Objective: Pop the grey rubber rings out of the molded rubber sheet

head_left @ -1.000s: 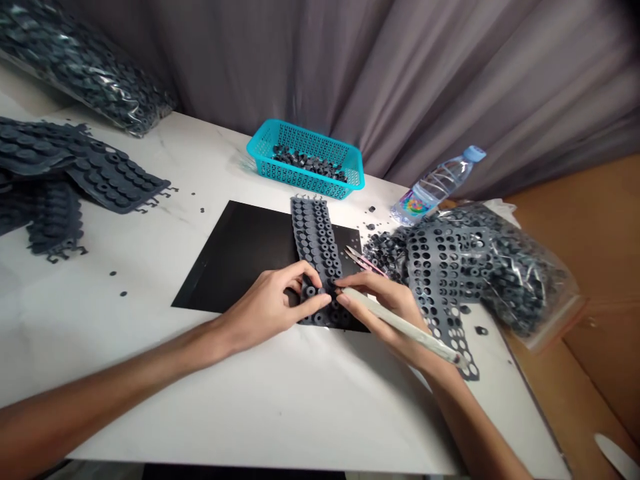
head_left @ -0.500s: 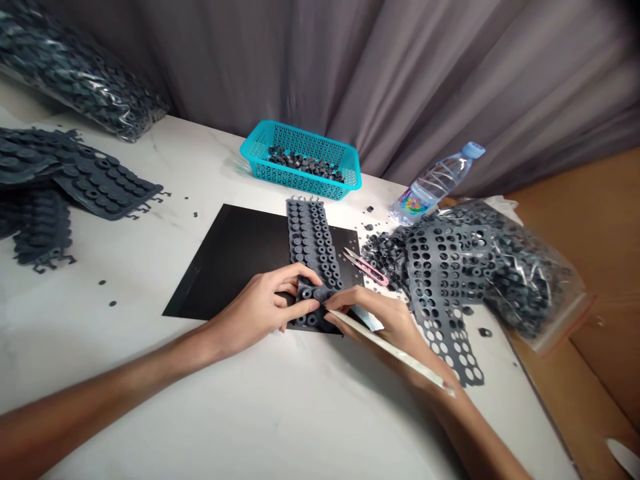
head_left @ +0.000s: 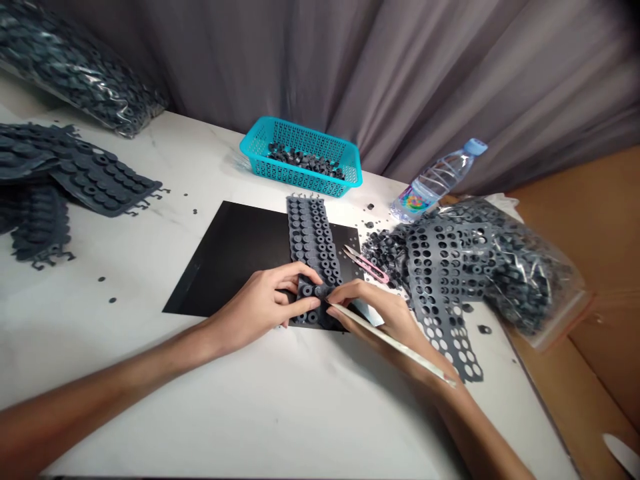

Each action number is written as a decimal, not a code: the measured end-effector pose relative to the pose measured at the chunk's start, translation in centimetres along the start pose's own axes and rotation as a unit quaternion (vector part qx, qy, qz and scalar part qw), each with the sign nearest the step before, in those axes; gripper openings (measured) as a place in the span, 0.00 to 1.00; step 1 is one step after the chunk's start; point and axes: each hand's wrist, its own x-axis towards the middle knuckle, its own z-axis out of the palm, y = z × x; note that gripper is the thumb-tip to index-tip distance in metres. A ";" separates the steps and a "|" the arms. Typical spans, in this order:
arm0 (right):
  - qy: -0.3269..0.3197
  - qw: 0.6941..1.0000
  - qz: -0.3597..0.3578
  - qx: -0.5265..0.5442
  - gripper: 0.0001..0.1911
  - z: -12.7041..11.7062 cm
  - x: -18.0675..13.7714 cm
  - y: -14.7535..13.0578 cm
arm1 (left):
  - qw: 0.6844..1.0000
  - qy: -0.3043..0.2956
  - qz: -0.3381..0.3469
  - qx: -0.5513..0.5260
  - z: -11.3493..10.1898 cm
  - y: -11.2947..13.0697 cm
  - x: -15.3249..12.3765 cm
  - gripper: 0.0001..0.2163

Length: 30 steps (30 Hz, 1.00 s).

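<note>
Fiddly tip work on a dark studded strip point(head_left: 311, 233), around the middle of the frame.
From my end: right hand point(head_left: 381, 301) pinches a pale stick-like tool point(head_left: 393, 345) pen-style, left hand point(head_left: 263, 298) pinches a raised bit of the strip over the black mat point(head_left: 233, 260). Pink snips point(head_left: 371, 268) right of center, teal basket point(head_left: 301, 177) upper middle. I reckon I'm working a single stud; next move calls for a steady left, tip lined up (tip's hidden, tbh).

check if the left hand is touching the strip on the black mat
Touching: the head view shows the left hand holding a bent part of the strip between thumb and forefinger.
</note>
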 end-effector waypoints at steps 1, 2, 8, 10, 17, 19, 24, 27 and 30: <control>-0.004 1.000 -0.002 -0.002 0.03 0.0 0.0 -0.1 | 1.000 0.000 0.001 0.001 0.0 0.0 0.0 0.14; -0.007 1.000 -0.004 -0.004 0.03 0.0 0.1 -0.3 | 1.000 0.000 0.002 0.001 0.0 0.0 0.0 0.14; -0.003 0.999 -0.023 -0.030 0.05 0.3 0.1 0.0 | 1.000 -0.003 0.003 -0.006 0.1 0.1 0.1 0.13; 0.004 0.999 -0.038 -0.038 0.05 0.5 0.2 0.4 | 1.000 -0.004 0.006 -0.008 0.0 0.1 0.1 0.14; 0.020 0.992 -0.102 -0.077 0.05 0.9 0.6 0.9 | 1.000 -0.001 0.006 -0.011 0.0 0.3 0.0 0.13; 0.018 0.988 -0.110 -0.103 0.08 1.0 0.6 0.9 | 1.000 -0.002 0.006 -0.018 0.0 0.3 0.0 0.14; 0.003 0.979 -0.112 -0.169 0.13 1.3 0.4 1.0 | 1.000 -0.001 0.008 -0.028 0.1 0.1 0.0 0.14; -0.007 0.975 -0.111 -0.191 0.15 1.4 0.2 1.2 | 1.000 0.003 0.008 -0.026 0.1 0.1 0.1 0.14; -0.017 0.974 -0.106 -0.198 0.16 1.4 0.2 1.1 | 1.000 0.006 0.007 -0.022 0.1 0.0 0.2 0.15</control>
